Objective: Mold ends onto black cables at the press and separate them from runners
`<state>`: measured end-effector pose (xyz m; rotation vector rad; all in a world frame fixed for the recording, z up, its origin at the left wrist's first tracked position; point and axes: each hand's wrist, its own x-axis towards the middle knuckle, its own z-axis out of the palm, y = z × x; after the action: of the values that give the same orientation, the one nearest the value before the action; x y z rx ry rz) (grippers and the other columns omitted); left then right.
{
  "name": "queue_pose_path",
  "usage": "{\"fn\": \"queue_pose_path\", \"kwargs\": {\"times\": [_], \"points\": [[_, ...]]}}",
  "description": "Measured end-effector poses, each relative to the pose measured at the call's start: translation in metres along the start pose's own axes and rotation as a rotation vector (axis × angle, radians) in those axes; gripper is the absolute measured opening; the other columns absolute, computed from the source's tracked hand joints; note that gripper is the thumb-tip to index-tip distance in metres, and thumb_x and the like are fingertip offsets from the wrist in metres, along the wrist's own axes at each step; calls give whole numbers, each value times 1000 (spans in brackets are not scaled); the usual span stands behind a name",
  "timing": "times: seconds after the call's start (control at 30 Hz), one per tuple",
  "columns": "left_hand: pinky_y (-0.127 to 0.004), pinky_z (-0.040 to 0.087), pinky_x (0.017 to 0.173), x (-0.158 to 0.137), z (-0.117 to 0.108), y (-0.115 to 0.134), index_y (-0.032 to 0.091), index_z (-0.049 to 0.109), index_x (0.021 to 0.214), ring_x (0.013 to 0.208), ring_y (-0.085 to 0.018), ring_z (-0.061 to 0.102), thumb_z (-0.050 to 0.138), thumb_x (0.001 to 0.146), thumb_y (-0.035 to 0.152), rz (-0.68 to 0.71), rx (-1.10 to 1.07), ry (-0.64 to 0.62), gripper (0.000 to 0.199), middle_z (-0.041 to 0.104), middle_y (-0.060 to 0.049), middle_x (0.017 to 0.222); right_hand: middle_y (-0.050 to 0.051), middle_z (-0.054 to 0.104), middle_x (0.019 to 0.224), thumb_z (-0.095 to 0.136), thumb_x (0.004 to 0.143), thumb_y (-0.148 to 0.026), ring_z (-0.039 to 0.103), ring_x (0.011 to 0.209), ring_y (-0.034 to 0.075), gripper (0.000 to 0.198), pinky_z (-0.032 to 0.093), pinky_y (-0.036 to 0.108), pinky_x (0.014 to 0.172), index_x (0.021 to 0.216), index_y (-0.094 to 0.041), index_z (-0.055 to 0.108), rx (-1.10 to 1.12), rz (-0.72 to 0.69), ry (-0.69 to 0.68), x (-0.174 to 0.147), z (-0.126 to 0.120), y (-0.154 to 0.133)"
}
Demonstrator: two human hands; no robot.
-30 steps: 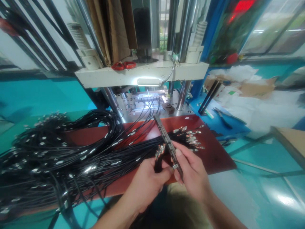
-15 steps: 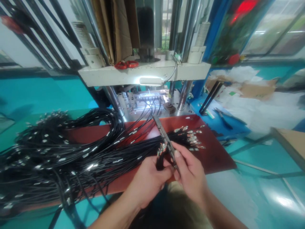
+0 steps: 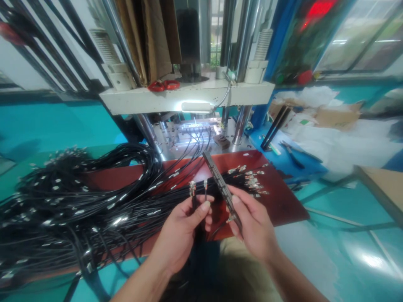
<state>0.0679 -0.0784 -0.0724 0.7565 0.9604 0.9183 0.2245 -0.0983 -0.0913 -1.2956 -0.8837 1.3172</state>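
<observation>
Head view, with the bar as the clock's centre: at 8 o'clock the left hand (image 3: 185,226) grasps a small bunch of leads (image 3: 192,191), and 1 lead (image 3: 205,184) stands apart between thumb and fingers. Both metal tips and bunch point up, presumably so that each end can be seen and a single lead singled out. At 4 o'clock the right hand (image 3: 252,218) grips the lower part of the bar (image 3: 218,178), whose free end leans toward 11 o'clock; holding it low seems to leave its slotted length exposed to the other hand. By the right fingers a metal tip (image 3: 230,219) shows at the bar; whether it is seated there cannot be told.

Beyond the hands lies the board (image 3: 280,214). Its heap (image 3: 126,197) of cables spreads at 9 o'clock, while loose ends (image 3: 255,180) fan out at 3, perhaps laid together for easy reach. Farther off at 2 o'clock, pliers (image 3: 292,155) rest on a blue shelf (image 3: 315,170). At 11 o'clock, cables run into the press's mould (image 3: 193,138), lit by a lamp (image 3: 197,107), likely mounted there for that purpose. Red scissors (image 3: 163,85) sit above on the crossbeam (image 3: 252,94).
</observation>
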Motion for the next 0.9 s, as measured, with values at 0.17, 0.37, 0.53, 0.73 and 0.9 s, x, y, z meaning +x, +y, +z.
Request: {"fn": "queue_pose_path", "kwargs": {"times": [0.17,0.37,0.53,0.73,0.9], "points": [[-18,33,43,0,-2,-1,16,58,103,46,-5,41,67,83,29,-28,116,16,26,50,6,64,-2,56,64,57,87,-52,41,35,4,50,31,14,29,127,-23,59,15,28,25,0,0,1],[-16,24,36,-1,-3,-4,16,59,98,40,-4,37,65,82,46,-70,269,43,34,49,6,59,-4,53,58,57,87,-52,41,34,5,50,30,14,28,126,-21,60,2,9,4,0,-1,-1],[-17,35,45,-1,-2,-4,16,56,83,48,-6,42,63,84,45,-52,298,-56,30,50,5,54,-2,56,63,60,83,-55,43,35,6,55,30,15,27,125,-21,61,3,35,32,0,-1,-3],[-18,19,37,1,5,-2,16,61,84,38,-4,30,68,78,49,-114,332,6,35,46,7,49,-5,50,50,57,86,-52,39,33,7,51,30,16,28,125,-19,61,-35,6,22,-2,1,-8],[-19,23,43,3,11,-4,15,57,67,40,-4,32,69,78,43,-85,345,-21,32,47,6,48,-6,45,40,56,86,-52,36,31,7,52,29,16,29,126,-17,62,-77,-22,40,-3,4,-7]]}}
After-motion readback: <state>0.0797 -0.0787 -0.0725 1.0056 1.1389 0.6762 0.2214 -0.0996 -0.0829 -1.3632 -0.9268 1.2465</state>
